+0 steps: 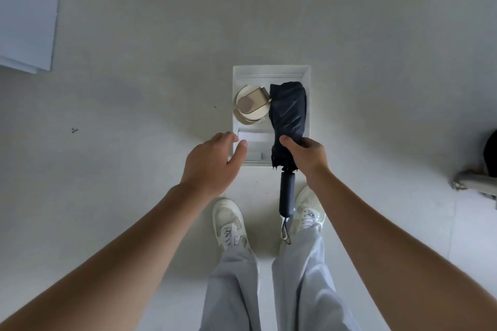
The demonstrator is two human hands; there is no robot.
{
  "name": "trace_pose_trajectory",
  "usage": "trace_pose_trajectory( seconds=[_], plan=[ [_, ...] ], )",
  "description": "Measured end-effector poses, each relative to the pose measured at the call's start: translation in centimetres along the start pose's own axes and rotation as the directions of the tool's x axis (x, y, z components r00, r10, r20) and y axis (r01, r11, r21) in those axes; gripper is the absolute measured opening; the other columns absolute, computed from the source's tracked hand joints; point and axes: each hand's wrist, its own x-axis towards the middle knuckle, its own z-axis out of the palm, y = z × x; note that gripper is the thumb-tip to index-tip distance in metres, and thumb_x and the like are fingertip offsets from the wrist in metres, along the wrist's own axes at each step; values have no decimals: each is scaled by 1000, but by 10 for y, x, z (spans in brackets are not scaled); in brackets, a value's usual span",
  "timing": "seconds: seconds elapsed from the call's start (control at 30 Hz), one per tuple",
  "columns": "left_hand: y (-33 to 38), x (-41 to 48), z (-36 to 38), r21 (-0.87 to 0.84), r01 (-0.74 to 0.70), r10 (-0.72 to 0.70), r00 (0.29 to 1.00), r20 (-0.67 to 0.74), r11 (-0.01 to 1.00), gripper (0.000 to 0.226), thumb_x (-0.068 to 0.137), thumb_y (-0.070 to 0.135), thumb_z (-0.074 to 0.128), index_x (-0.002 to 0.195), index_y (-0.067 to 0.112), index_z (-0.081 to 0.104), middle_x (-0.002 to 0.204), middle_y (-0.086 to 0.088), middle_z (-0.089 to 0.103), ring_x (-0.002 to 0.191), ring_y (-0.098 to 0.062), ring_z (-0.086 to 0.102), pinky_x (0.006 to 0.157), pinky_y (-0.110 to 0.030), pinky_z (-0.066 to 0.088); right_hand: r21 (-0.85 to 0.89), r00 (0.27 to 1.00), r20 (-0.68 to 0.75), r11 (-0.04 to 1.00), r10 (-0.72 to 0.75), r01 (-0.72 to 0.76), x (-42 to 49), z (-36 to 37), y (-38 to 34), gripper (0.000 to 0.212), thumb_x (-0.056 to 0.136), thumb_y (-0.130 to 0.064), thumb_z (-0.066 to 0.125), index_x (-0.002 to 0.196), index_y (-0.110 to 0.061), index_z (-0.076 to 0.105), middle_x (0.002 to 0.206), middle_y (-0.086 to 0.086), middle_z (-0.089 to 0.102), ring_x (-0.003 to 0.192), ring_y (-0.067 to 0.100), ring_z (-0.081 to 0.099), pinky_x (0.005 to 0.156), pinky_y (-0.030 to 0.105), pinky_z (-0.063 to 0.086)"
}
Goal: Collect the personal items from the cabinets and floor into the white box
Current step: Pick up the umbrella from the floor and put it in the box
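One folded umbrella [287, 113], my right hand [306, 154] clamped round it, lies lengthwise over the white box [271, 70], handle [287, 193] past its near wall; left hand [209, 164] loose-fingered beside.

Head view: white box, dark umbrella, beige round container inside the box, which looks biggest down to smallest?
1. White box, largest in area.
2. Dark umbrella, longer than the box but narrower; held nearer the camera, so unsure.
3. Beige round container, clearly smallest.
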Motion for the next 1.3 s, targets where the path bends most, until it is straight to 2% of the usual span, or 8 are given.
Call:
trace_pose_trajectory(
  seconds=[0.3,0.5,0.6,0.77,0.97,1.07,1.17,1.3],
  plan=[
    [-39,40,50,21,46,-47,997,66,999,42,101,48,31,119,22,58,114,5,66,96,-17,63,82,-34,47,-206,996,-77,978,-34,18,68,28,24,34,80,-50,73,74,-18,65,68,-3,63,65,17,58,60,29,47],
    [-47,47,61,9,51,-51,996,68,999,42,100,50,30,116,25,59,114,7,65,98,-16,63,82,-35,48,-255,994,-88,966,-63,39,82,39,40,37,82,-52,70,90,-16,69,77,-1,67,72,20,64,61,31,53],
    [-44,45,63,0,43,-42,996,84,999,42,98,52,29,114,27,59,116,9,64,102,-16,63,83,-36,48,-287,997,-49,957,-66,49,78,40,49,37,83,-47,70,100,-14,67,83,-2,67,81,23,68,58,27,45],
    [-34,42,73,-10,29,-28,996,89,1000,38,100,48,33,114,25,59,113,8,65,99,-16,62,78,-33,45,-374,993,36,920,-110,116,67,38,60,69,78,-43,74,139,-21,48,118,-3,65,101,22,64,81,34,52],
    [-27,41,88,-34,48,-45,997,64,998,41,96,52,30,107,26,60,106,9,67,86,-15,64,75,-34,49,-528,979,101,825,-175,202,60,35,72,80,76,-37,76,143,-21,36,121,2,62,98,23,60,85,41,55],
    [-24,41,91,-17,25,-24,997,67,1000,36,99,49,34,106,25,60,102,9,67,80,-15,61,71,-32,47,-490,979,71,849,-190,200,64,38,71,74,76,-29,75,139,-20,40,119,3,65,101,26,63,85,41,55],
    [-26,43,90,-34,46,-43,997,68,998,37,98,51,32,106,26,59,105,9,67,86,-16,63,76,-36,50,-354,971,-25,910,-239,215,65,37,67,67,80,-20,71,142,-22,44,119,0,65,103,24,64,81,33,50],
    [-29,46,87,-49,53,-50,997,55,997,43,95,53,28,107,27,59,107,10,67,89,-17,64,80,-38,51,-205,965,-90,953,-245,223,64,35,65,69,84,-20,69,147,-27,43,129,-3,65,107,20,63,89,35,54]
  ],
)
